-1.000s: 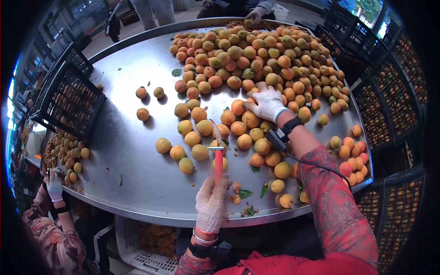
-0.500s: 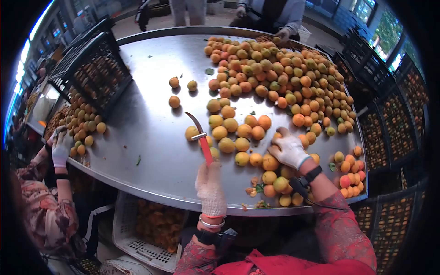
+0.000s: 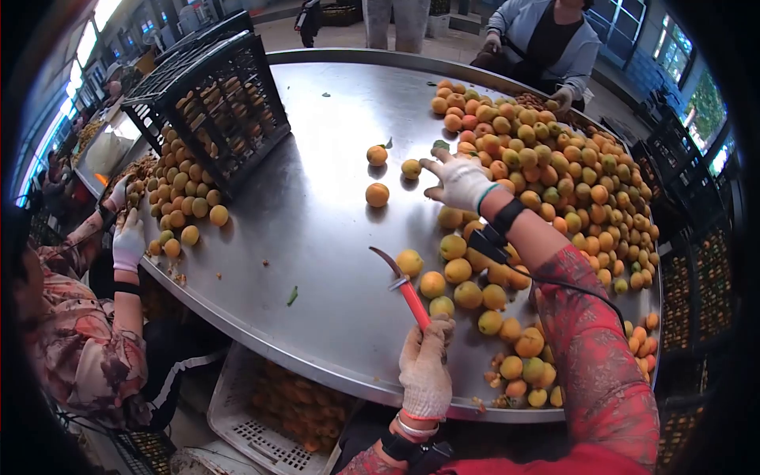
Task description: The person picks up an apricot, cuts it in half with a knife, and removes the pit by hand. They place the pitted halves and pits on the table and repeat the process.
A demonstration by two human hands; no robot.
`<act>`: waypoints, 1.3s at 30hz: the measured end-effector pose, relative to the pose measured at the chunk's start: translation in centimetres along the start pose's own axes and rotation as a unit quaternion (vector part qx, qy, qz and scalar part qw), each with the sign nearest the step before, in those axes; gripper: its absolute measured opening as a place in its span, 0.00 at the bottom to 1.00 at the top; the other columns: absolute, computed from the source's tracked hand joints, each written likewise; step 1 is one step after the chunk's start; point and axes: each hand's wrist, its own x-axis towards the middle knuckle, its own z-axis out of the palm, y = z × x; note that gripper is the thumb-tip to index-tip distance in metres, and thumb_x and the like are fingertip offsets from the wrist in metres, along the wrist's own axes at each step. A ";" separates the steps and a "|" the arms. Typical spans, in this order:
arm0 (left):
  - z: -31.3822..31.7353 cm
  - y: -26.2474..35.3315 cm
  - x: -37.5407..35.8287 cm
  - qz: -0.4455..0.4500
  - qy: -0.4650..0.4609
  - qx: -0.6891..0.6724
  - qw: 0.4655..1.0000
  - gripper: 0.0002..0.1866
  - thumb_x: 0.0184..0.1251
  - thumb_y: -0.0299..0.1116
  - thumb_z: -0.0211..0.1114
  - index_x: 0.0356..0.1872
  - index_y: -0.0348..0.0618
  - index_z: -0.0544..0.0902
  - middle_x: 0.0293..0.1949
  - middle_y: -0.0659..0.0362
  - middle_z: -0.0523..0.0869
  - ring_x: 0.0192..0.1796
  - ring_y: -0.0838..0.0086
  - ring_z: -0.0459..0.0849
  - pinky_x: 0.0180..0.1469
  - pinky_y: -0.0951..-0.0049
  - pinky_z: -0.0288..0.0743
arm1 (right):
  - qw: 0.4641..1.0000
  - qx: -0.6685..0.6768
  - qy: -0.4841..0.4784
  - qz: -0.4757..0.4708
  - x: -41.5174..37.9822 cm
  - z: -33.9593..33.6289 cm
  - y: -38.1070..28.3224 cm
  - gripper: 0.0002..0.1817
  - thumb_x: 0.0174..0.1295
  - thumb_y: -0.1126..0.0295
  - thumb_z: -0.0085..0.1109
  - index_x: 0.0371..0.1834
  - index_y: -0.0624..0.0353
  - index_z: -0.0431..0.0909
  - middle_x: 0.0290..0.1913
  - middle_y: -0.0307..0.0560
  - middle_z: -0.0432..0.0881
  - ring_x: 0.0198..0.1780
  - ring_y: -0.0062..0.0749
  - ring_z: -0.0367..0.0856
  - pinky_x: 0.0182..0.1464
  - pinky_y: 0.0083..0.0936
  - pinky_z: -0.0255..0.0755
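My gloved left hand (image 3: 426, 368) is closed around the red handle of a curved knife (image 3: 412, 299) near the table's front edge, its blade pointing up and left. My gloved right hand (image 3: 461, 180) reaches across the metal table with fingers spread, just right of a small yellowish fruit (image 3: 411, 169); nothing shows in its grasp. Two more loose fruits, one orange (image 3: 377, 195) and one with a leaf (image 3: 377, 155), lie to its left. Between my hands is a group of yellow-orange fruits (image 3: 468, 294). A large fruit heap (image 3: 558, 162) lies beyond my right forearm.
A tipped black crate (image 3: 229, 119) with fruit stands on the table's left. At the left, a co-worker's gloved hands (image 3: 129, 241) touch fruit. Another person (image 3: 546, 39) sits across the table. A white basket (image 3: 261, 443) is below the front edge; stacked crates (image 3: 697, 277) stand right.
My right hand has moved from the near fruits up and left toward the loose ones, its fingers now spread. My left hand still grips the knife. The camera view has turned left.
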 end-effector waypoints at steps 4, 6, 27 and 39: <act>0.6 1.0 0.4 -0.063 0.020 -0.030 0.997 0.11 0.75 0.29 0.56 0.47 0.29 0.79 0.50 0.52 0.83 0.49 0.71 0.83 0.58 0.72 0.73 | 0.996 0.029 -0.037 0.082 3.8 2.7 1.8 0.34 0.60 0.43 0.58 0.69 0.43 0.70 0.69 0.47 0.68 0.68 0.45 0.70 0.61 0.48 0.69; 0.0 1.0 0.6 -0.064 0.014 -0.024 0.998 0.11 0.75 0.28 0.56 0.48 0.29 0.79 0.52 0.51 0.83 0.52 0.69 0.83 0.60 0.70 0.73 | 0.990 -0.059 -0.102 0.083 3.0 2.9 2.1 0.29 0.60 0.44 0.58 0.62 0.46 0.77 0.63 0.47 0.74 0.67 0.44 0.69 0.58 0.48 0.71; -1.2 0.1 -0.2 0.028 0.042 -0.014 0.999 0.13 0.75 0.32 0.57 0.54 0.36 0.78 0.43 0.63 0.81 0.38 0.82 0.72 0.44 0.80 0.67 | 0.958 0.044 -0.274 0.069 -17.4 -2.0 2.6 0.28 0.57 0.41 0.57 0.48 0.50 0.84 0.49 0.57 0.82 0.52 0.53 0.81 0.55 0.41 0.74; 0.4 0.1 0.3 0.017 0.079 0.046 0.996 0.17 0.73 0.34 0.61 0.56 0.34 0.79 0.39 0.65 0.82 0.36 0.84 0.72 0.39 0.83 0.65 | 0.985 -0.125 0.005 0.118 -3.4 4.2 8.1 0.20 0.60 0.60 0.50 0.44 0.62 0.86 0.58 0.55 0.77 0.59 0.52 0.74 0.54 0.41 0.74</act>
